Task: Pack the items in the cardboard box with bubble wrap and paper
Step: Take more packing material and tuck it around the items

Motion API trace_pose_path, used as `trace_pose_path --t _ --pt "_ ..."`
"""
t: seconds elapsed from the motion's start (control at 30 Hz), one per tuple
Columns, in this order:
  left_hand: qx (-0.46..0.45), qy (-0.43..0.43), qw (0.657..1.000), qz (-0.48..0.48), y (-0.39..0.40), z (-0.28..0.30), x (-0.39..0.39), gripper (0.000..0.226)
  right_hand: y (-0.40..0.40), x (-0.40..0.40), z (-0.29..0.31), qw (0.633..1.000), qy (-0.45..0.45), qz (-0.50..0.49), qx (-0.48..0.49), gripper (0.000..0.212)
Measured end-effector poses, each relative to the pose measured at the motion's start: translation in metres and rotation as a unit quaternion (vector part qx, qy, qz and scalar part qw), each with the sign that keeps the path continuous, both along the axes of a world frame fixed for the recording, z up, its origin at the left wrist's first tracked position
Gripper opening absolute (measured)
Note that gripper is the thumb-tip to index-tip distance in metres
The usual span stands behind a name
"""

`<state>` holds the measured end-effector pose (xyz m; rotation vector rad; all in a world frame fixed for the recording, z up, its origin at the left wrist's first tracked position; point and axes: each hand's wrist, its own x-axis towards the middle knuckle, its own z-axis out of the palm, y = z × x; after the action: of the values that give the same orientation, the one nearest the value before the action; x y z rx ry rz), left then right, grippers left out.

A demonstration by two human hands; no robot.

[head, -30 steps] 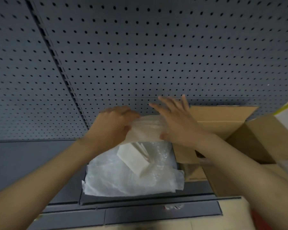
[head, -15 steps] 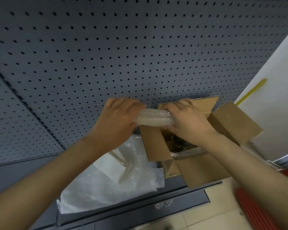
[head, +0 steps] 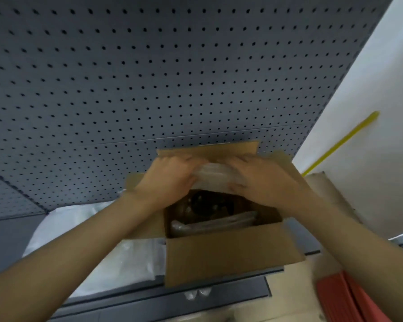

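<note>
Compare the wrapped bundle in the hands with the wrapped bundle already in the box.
The held bundle is up at the box's open top, gripped at either end by the left hand and right hand; the packed bundle lies low inside, untouched. The held bundle looks pale and bright; the packed bundle looks darker, in shadow. Both are clear-wrapped and lie roughly crosswise.
</note>
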<state>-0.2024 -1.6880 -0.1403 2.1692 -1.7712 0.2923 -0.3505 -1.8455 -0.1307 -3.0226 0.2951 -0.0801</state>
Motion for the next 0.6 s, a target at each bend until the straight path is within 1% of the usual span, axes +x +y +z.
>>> trace_pose_path --t 0.07,0.2,0.3,0.37,0.43,0.53,0.6 --pt "0.003 0.022 0.999 0.033 -0.015 -0.006 -0.009 0.038 -0.021 -0.001 -0.004 1.0 0.017 0.001 0.016 0.052" --pt "0.0 0.056 0.991 0.118 -0.022 -0.026 -0.019 0.062 -0.055 0.01 -0.016 0.999 0.04 -0.004 0.031 0.047" --pt "0.012 0.095 0.976 0.195 -0.012 -0.039 -0.021 0.059 -0.071 0.019 -0.026 0.998 0.041 -0.011 0.05 0.047" --pt "0.049 0.122 0.963 0.237 -0.005 -0.051 -0.023 0.054 -0.076 0.026 -0.03 0.997 0.032 -0.019 0.065 0.045" --pt "0.105 0.144 0.951 0.251 -0.001 -0.064 -0.025 0.053 -0.076 0.037 -0.033 0.996 0.017 -0.027 0.089 0.044" --pt "0.203 0.158 0.939 0.227 -0.008 -0.083 -0.029 0.05 -0.072 0.053 -0.035 0.992 0.02 -0.018 0.123 0.042" --pt "0.253 0.157 0.932 0.208 -0.019 -0.094 -0.029 0.056 -0.07 0.062 -0.036 0.991 0.031 -0.015 0.126 0.043"
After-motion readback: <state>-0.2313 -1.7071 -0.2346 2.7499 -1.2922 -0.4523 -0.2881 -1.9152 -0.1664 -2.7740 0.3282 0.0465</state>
